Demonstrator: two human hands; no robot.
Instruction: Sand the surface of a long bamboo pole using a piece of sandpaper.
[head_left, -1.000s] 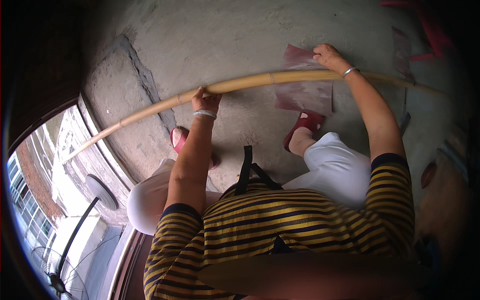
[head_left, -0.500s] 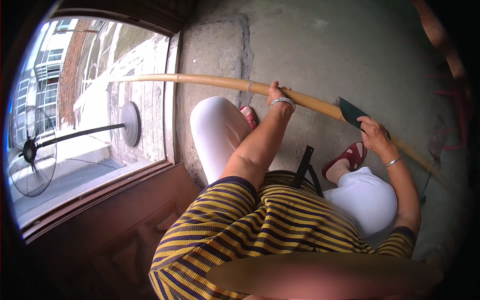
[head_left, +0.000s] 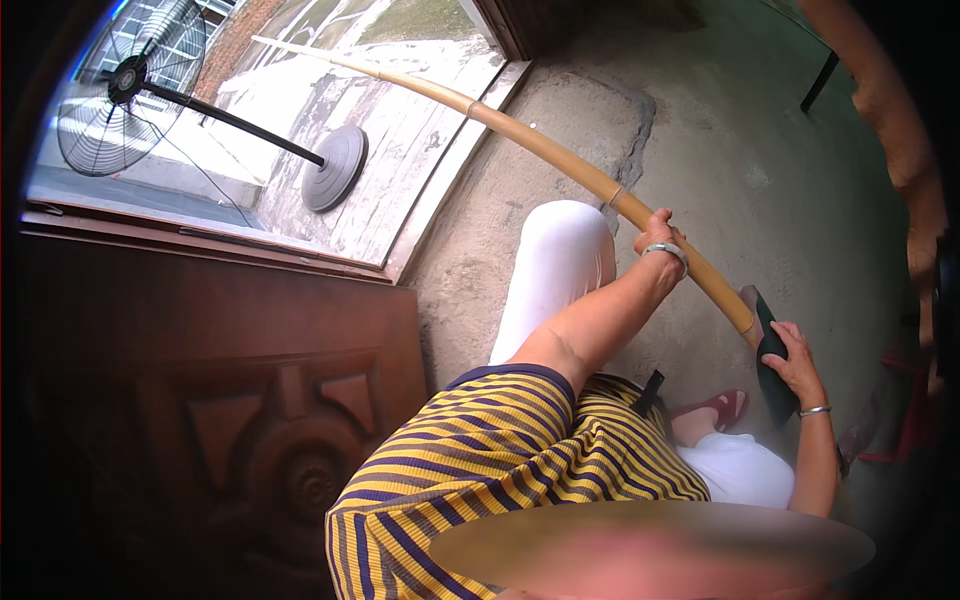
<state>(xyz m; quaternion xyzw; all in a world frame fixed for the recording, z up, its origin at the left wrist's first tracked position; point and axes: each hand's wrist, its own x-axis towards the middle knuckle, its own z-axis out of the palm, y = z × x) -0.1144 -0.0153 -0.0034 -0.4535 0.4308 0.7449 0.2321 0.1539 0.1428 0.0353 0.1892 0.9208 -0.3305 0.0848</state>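
Observation:
A long yellow-brown bamboo pole (head_left: 543,148) runs from the open doorway down to the right. My left hand (head_left: 660,233) is closed around it, over my bent knee. Lower on the pole, my right hand (head_left: 793,362) is closed on a dark green flat sheet (head_left: 769,385), with fingers over its side. The sheet lies against the pole and has a greyish patch near its upper end; its exact kind cannot be made out. It hides part of the pole, and the pole's near end is barely visible. Both wrists wear a bangle.
A brown carved wooden door (head_left: 300,400) stands at the left. Outside the doorway is a black pedestal fan (head_left: 125,80) with a round grey base (head_left: 335,168). The concrete floor (head_left: 740,150) has a crack. A red object (head_left: 895,410) shows at the right edge.
The view has turned, so the pole slopes more steeply down to the right and more of the door shows. Both hands keep hold, the right one on the dark green sheet.

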